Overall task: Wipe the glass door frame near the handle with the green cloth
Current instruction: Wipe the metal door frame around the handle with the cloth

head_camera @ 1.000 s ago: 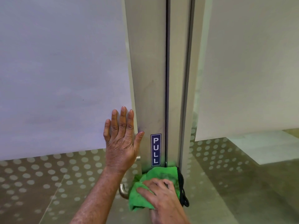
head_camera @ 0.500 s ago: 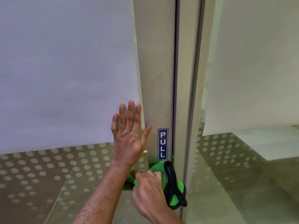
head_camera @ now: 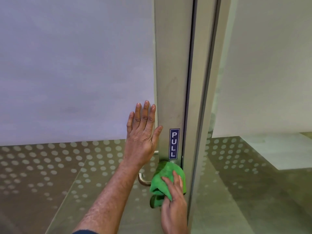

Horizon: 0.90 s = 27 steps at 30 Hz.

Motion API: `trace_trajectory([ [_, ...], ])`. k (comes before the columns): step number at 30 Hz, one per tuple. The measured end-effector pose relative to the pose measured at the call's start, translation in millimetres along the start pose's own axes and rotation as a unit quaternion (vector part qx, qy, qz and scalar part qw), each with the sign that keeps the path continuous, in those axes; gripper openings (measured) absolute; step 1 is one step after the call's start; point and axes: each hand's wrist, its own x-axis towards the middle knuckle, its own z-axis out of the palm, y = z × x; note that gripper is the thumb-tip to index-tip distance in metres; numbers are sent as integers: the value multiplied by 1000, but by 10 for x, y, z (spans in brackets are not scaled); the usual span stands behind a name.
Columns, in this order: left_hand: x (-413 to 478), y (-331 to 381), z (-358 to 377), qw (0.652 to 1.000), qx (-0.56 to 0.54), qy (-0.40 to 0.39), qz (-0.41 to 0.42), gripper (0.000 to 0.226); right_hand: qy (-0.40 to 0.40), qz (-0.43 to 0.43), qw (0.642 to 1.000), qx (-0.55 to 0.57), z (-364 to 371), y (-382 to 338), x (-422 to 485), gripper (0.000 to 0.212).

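Note:
The metal door frame [head_camera: 172, 78] runs top to bottom in the middle, with a blue PULL sticker [head_camera: 174, 143] on it. Below the sticker my right hand [head_camera: 173, 200] presses the green cloth [head_camera: 164, 178] flat against the frame. A curved metal handle [head_camera: 143, 180] sticks out just left of the cloth, its upper part hidden behind my left wrist. My left hand [head_camera: 142, 132] lies flat and open on the frosted glass [head_camera: 76, 73], its thumb touching the frame's left edge.
A second frame post [head_camera: 206, 98] stands right of the dark door gap. Beyond it is another glass panel [head_camera: 270, 81] with a frosted upper part and dotted lower band. The door's own lower glass [head_camera: 50, 166] is dotted too.
My right hand has shifted from gripping the bunched cloth to pressing it flat on the frame, fingers spread upward. The black loop seen earlier on the cloth is out of sight. My left hand stays put.

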Motion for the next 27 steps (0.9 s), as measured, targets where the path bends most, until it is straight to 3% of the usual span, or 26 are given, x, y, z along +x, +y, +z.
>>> trace_trajectory([
  [4, -24, 66, -176, 998, -57, -11, -13, 62, 15, 173, 979, 103, -208, -111, -46, 55],
  [10, -338, 277, -299, 987, -151, -11, -44, 60, 19, 292, 933, 211, -695, -196, 203, 37],
  [16, -880, 687, -303, 926, -295, -167, -164, 58, -18, 277, 895, 349, -851, -543, 175, 30],
  [19, -959, 821, -411, 863, -386, -224, -237, 59, -46, 270, 873, 404, -919, -660, 117, 28],
  [27, -997, 1114, -757, 808, -476, -212, -276, 66, -65, 276, 828, 485, -1239, -811, -175, 26],
])
